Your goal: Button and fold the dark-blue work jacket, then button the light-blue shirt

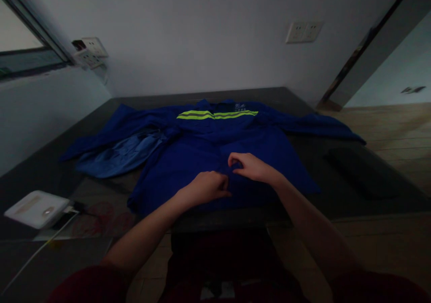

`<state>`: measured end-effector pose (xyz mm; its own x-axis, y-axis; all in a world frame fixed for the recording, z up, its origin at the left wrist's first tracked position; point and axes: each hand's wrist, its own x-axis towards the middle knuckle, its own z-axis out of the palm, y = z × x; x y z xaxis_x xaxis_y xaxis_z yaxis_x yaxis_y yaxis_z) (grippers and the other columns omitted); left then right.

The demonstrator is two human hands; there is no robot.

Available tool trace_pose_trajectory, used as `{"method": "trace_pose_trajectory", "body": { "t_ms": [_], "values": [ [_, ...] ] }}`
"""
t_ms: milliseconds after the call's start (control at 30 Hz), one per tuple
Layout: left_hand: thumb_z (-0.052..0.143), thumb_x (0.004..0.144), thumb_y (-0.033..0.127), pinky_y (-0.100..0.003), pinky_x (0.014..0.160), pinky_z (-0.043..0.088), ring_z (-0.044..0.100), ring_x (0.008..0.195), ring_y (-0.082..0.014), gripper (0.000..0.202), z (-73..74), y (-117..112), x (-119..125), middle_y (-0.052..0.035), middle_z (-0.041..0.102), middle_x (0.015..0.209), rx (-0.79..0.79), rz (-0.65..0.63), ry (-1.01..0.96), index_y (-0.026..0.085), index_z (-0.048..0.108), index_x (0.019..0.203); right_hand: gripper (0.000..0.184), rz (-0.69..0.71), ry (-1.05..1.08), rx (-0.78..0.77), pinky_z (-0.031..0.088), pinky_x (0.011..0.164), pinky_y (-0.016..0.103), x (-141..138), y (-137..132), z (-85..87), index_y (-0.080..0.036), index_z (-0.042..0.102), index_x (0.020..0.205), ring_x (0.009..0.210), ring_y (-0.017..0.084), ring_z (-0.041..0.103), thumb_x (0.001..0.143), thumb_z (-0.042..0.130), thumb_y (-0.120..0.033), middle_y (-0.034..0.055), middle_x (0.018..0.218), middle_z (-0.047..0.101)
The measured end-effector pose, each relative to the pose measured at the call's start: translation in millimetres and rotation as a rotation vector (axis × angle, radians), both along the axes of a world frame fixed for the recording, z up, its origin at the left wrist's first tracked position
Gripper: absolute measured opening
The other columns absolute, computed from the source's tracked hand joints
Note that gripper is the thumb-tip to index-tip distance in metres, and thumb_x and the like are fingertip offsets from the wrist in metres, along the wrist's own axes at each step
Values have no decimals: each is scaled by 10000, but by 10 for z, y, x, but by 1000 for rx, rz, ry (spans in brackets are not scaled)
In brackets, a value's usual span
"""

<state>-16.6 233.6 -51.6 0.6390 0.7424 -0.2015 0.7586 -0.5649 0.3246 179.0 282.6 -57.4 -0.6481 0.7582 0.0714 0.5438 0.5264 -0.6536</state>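
A blue work jacket (pixel 266 152) lies spread front side up on the dark table, collar toward the wall and both sleeves stretched outward. Two yellow-green reflective bands (pixel 197 115) with grey middles cross its chest. Over the lower middle of its front, my left hand (pixel 205 187) is closed, with curled fingers and the thumb pointing right. Just beyond it and to the right, my right hand (pixel 251 166) bends its fingers and thumb together at the jacket's front. The cloth between the fingertips is dark and hard to make out.
Lighter blue cloth (pixel 123 155) lies by the jacket's left sleeve. At the table's (pixel 283 94) left front is a white box-shaped device (pixel 37 208) with a cable (pixel 40 249). A dark flat item (pixel 360 173) lies right. Wall sockets (pixel 305 32) are behind.
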Motion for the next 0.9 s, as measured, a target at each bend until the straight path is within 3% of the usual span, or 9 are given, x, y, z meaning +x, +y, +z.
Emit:
{"method": "trace_pose_trajectory", "body": {
  "t_ms": [167,367,600,733,900],
  "values": [
    [605,809,417,-255,601,399,638,765,-210,210,-45,-60,71,-39,684,847,70,-19,90,212,618,849,184,-167,105,2,374,642,240,-64,10,-29,-183,604,844,699,131,536,688,646,-94,-24,739,580],
    [583,831,356,-254,561,369,631,707,-204,146,-59,-83,83,-38,675,788,36,-31,12,217,620,803,290,-254,310,-140,445,652,250,-62,46,-27,-160,636,935,685,135,576,653,686,-118,-17,717,588],
    [547,850,269,-242,586,353,604,720,-174,107,12,-38,101,-24,651,796,100,-113,-83,218,608,777,141,-277,279,-169,452,629,265,-46,82,-53,-148,649,745,664,159,603,634,728,-183,18,676,643],
    [445,900,275,-234,594,346,578,693,-153,158,21,12,86,-17,634,798,141,18,-207,214,585,859,166,-304,241,-86,389,567,252,-43,61,-34,-154,602,751,564,130,529,703,695,-284,-26,579,561],
    [417,910,333,-230,537,291,499,566,-119,225,-11,83,44,8,578,675,64,221,-335,188,556,808,196,-209,297,-125,376,599,248,-56,7,63,-147,591,774,639,131,521,764,623,-341,-6,674,565]
  ]
}}
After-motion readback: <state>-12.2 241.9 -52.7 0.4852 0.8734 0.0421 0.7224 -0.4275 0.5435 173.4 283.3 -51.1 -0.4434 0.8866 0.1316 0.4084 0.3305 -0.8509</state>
